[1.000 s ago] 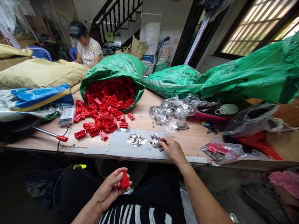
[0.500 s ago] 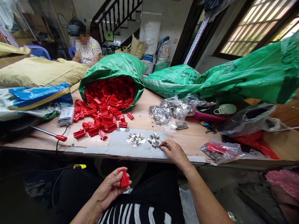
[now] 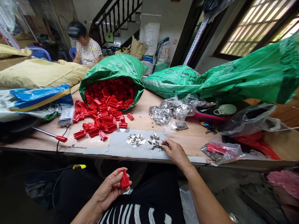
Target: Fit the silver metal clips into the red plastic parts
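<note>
My left hand (image 3: 111, 188) is below the table edge, over my lap, with its fingers closed round a small red plastic piece (image 3: 125, 179). My right hand (image 3: 175, 152) rests on the table, its fingers pinched at the right edge of a heap of small silver metal clips (image 3: 156, 142). What the pinch holds is too small to make out. A second heap of silver clips (image 3: 136, 139) lies just to the left, both on a grey card sheet (image 3: 119, 146).
A green sack (image 3: 115, 69) spills many red plastic pieces (image 3: 100, 115) over the wooden table (image 3: 187, 139). Clear bags of metal clips (image 3: 169, 112), more green sacks (image 3: 239, 76), a red-handled tool (image 3: 50, 134) and a blue-and-white bag (image 3: 29, 99) lie around. Another person (image 3: 86, 47) sits beyond.
My right hand has drawn slightly back and right along the edge of the clip heap. My left hand and the red piece have stayed put.
</note>
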`<state>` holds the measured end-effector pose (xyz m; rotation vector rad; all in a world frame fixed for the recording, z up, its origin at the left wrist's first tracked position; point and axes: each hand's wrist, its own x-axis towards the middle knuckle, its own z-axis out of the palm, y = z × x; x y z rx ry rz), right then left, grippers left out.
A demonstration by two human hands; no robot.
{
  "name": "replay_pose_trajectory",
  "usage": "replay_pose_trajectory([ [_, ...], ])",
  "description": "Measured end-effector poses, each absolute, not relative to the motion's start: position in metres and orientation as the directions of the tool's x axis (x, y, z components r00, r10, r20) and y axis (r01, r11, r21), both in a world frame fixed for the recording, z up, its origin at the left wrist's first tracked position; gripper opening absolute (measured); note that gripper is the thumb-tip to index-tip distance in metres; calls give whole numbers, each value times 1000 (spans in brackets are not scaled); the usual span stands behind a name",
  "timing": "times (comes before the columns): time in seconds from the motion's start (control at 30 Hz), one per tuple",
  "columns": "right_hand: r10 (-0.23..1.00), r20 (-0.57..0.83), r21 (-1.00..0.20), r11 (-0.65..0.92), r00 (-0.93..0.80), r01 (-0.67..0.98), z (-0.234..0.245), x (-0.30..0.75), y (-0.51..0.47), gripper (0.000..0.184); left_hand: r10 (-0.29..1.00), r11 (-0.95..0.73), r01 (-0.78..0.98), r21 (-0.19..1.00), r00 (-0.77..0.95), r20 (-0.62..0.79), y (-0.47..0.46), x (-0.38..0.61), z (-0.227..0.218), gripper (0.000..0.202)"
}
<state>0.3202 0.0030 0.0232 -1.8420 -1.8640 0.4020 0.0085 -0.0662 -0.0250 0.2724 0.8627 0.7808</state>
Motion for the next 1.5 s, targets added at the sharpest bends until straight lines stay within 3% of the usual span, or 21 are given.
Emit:
replay_pose_trajectory([
  [0.47,986,137,-470,146,-91,871,23,294,3,21,716,692,-510,511,401,-571,-67,8,-27,40],
  [0.67,986,140,-431,144,-91,891,27,287,4,6,717,692,-504,517,396,-574,-67,8,-27,41],
  [0.97,971,193,-386,208,-141,899,28,292,-9,9,723,686,-535,492,428,-542,-67,8,-34,41],
  [1.5,982,182,-281,110,-59,953,30,272,29,5,726,682,-519,515,396,-562,-67,8,-31,39],
])
